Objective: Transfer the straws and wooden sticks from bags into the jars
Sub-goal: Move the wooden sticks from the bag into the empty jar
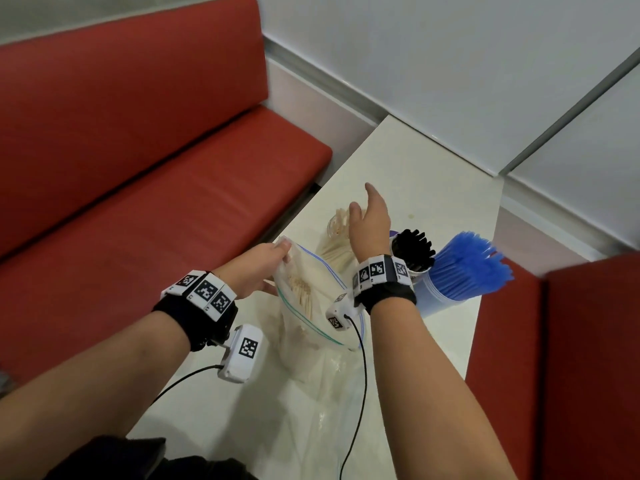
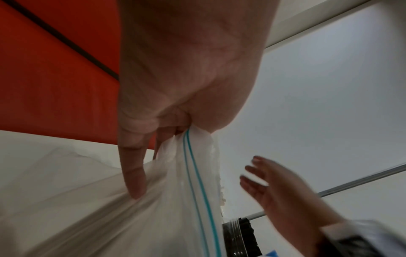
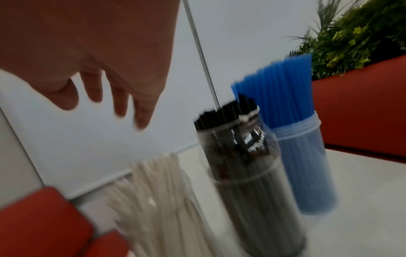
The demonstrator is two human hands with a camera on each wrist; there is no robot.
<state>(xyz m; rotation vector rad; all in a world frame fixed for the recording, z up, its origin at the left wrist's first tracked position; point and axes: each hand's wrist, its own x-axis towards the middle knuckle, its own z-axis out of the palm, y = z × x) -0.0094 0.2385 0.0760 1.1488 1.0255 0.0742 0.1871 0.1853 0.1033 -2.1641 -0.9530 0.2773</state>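
A clear zip bag (image 1: 313,299) with wooden sticks (image 1: 303,292) inside stands open on the white table (image 1: 415,174). My left hand (image 1: 258,271) pinches the bag's rim (image 2: 191,156) at its far left corner and holds it up. My right hand (image 1: 369,226) hovers open, fingers spread, above a clear jar (image 1: 337,225) holding wooden sticks (image 3: 153,187). Right of it stand a jar of black straws (image 1: 414,251) and a jar of blue straws (image 1: 464,268). In the right wrist view the fingers (image 3: 118,100) hold nothing.
A red bench (image 1: 156,168) runs along the table's left side and another red seat (image 1: 571,358) sits at the right. A crumpled empty plastic bag (image 1: 332,393) lies on the table near me. Grey wall panels (image 1: 450,64) stand behind. Green plants (image 3: 351,34) show beyond the right seat.
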